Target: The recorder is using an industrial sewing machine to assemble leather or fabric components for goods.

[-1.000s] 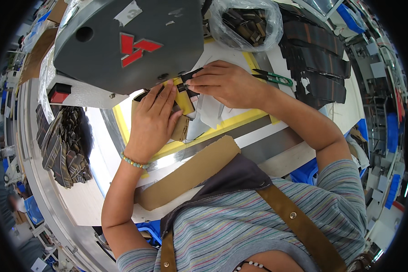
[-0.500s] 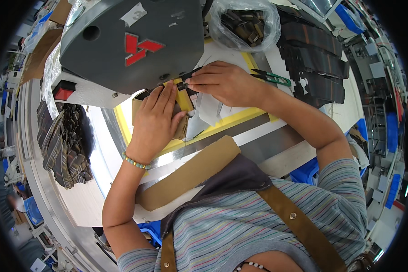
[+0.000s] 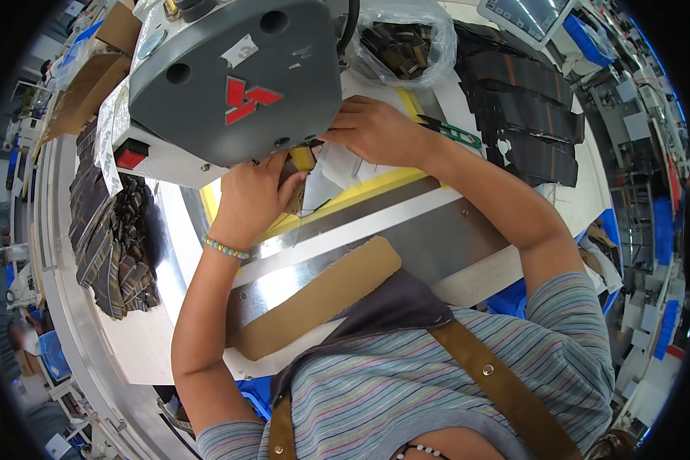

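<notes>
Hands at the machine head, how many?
2: left hand beside the yellow piece, right hand at the lower right edge of the machine head. Some fingertips are hidden behind it.

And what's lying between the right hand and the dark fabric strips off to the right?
In the head view, green-handled snips lie between the right hand and the dark fabric strips, with yellow tape nearer the hand.
</notes>
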